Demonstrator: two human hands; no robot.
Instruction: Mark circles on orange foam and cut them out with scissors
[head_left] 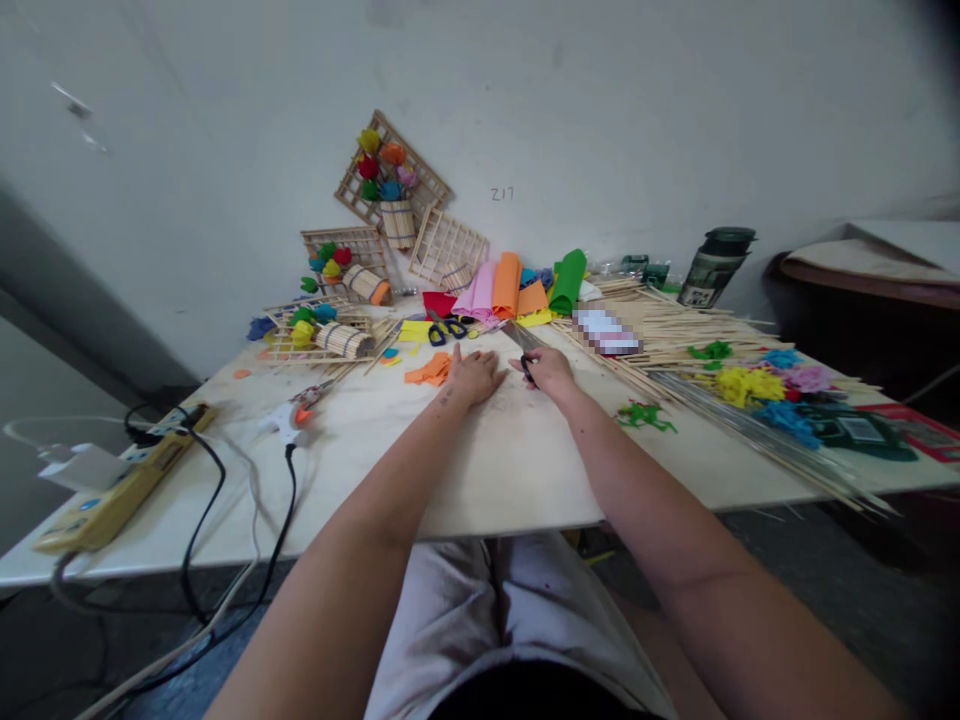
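My left hand (474, 378) lies on the table with its fingers stretched out and apart. Its thumb side touches or nearly touches some cut orange paper pieces (429, 370). Just to the right, my right hand (549, 370) is closed round the black handle of a pair of scissors (519, 336), whose blades point away toward the back. Behind my hands lie a second pair of scissors (447, 330) with dark handles and a yellow paper sheet (415, 331). Rolled orange paper (506, 284), pink paper (477, 291) and green paper (568, 281) rest farther back.
On the left are a hot glue gun (292, 420), a yellow power strip (124, 490) and loose cables. Stick lattices (431, 190) with paper flowers lean on the wall. Thin wooden sticks (675, 335), green scraps (645, 415), colourful paper flowers (748, 386) and a dark canister (718, 268) occupy the right.
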